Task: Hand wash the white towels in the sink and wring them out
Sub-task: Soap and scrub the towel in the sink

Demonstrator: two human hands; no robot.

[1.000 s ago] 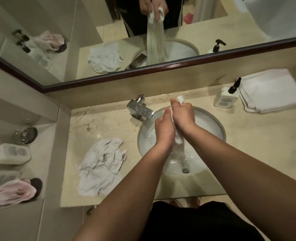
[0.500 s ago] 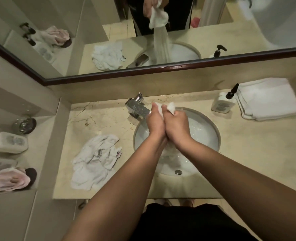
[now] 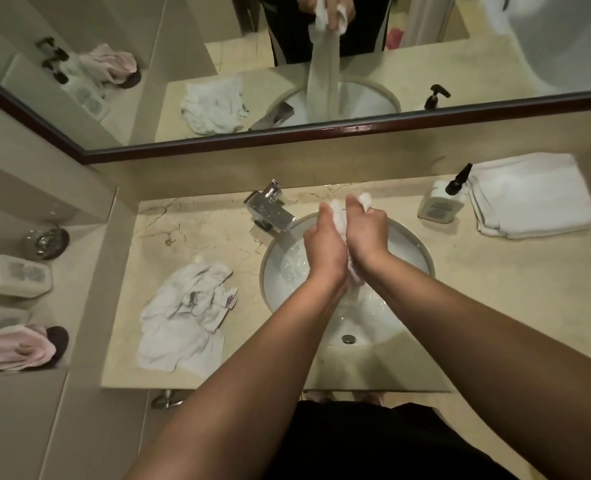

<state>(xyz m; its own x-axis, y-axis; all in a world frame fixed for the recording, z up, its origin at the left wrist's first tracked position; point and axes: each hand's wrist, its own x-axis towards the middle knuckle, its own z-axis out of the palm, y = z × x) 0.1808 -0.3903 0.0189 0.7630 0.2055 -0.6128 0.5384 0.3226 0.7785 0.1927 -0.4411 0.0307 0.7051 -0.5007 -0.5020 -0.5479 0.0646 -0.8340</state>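
Table: marble top w/ round sink set in it; I see it from above.
Mirror: runs along the back wall; in it I see the held towel hanging as a long strip into the bowl.
Sink: white bowl, water in it, drain at near side.
Folded towels: white stack, far right of table, just beside soap bottle.
Crumpled towel: white, loose heap on table left of sink.
Left hand: fingers clenched round the towel, over the bowl.
Right hand: fingers clenched round same towel, pressed vs the left hand.
Held towel: white, bunched btwn both hands above the sink; ends poke out at the top, rest hidden by the hands.
Tap: chrome, at sink's back-left rim.
Soap bottle: white w/ black pump, right of sink.
Side shelf: lower ledge at left w/ another white bottle and a pink cloth.
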